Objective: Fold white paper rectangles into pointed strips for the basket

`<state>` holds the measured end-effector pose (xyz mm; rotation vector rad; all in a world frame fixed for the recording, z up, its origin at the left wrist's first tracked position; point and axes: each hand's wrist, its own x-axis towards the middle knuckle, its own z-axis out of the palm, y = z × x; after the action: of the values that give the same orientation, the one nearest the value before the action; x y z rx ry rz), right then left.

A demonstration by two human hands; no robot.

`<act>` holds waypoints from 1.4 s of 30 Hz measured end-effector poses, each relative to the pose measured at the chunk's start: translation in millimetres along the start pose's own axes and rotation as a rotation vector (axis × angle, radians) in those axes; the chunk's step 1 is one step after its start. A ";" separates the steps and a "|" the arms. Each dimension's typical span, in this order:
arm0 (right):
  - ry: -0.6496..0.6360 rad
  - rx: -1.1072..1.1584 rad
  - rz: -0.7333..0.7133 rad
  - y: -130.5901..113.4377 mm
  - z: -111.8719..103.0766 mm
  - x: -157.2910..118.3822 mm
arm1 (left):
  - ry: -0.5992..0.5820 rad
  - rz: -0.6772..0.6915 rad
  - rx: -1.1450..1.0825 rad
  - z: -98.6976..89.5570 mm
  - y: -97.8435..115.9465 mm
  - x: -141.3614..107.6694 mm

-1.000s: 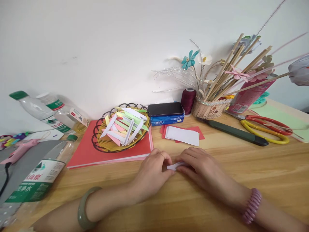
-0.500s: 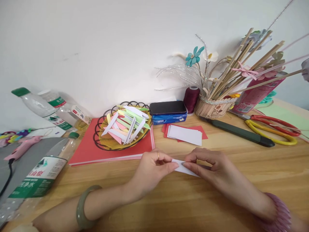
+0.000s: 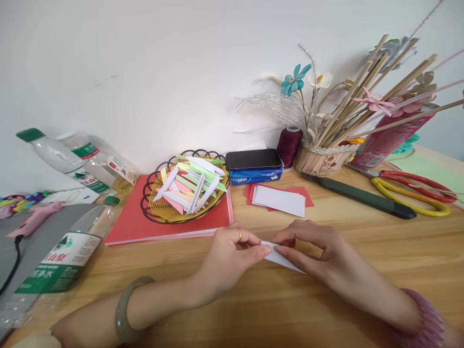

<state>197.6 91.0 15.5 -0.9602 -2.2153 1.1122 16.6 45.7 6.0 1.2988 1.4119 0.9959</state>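
Note:
A narrow piece of white paper [image 3: 280, 258] is held between both hands above the wooden table. My left hand [image 3: 232, 256] pinches its left end between thumb and fingers. Close beside it, my right hand [image 3: 319, 246] grips the paper's upper edge with thumb and index finger, and the paper's lower right corner shows beneath the thumb. Beyond the hands, white paper slips [image 3: 279, 199] are stacked over red ones [image 3: 307, 195]. A yellow basket with a black looped rim [image 3: 154, 216] holds several folded paper pieces in white, green, yellow and pink.
Red sheets [image 3: 126, 220] lie under the basket. Behind are a phone [image 3: 253, 158] on a blue packet [image 3: 255, 176], maroon thread [image 3: 289, 147] and a flower holder [image 3: 319, 162]. Scissors [image 3: 431, 208] and a dark green tool [image 3: 366, 195] lie right; bottles [image 3: 58, 266] and a pink glue gun [image 3: 38, 220] left.
My right hand's thumb and index finger have shifted slightly left along the paper, nearer my left hand. The paper's right corner points lower. The view has shifted slightly.

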 end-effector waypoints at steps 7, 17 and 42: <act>0.010 -0.099 -0.064 -0.2 0.8 -1.6 | -0.050 0.096 0.141 0.4 0.1 -3.6; -0.081 -0.252 -0.154 4.2 9.8 -4.6 | -0.100 0.178 0.440 0.7 -4.7 -1.0; -0.140 -0.127 -0.029 8.9 -10.3 -5.9 | -0.129 0.174 0.683 -38.7 27.6 5.1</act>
<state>211.7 95.3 13.2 -0.9230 -2.4298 1.0661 -14.8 55.0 40.9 1.9681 1.6230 0.5253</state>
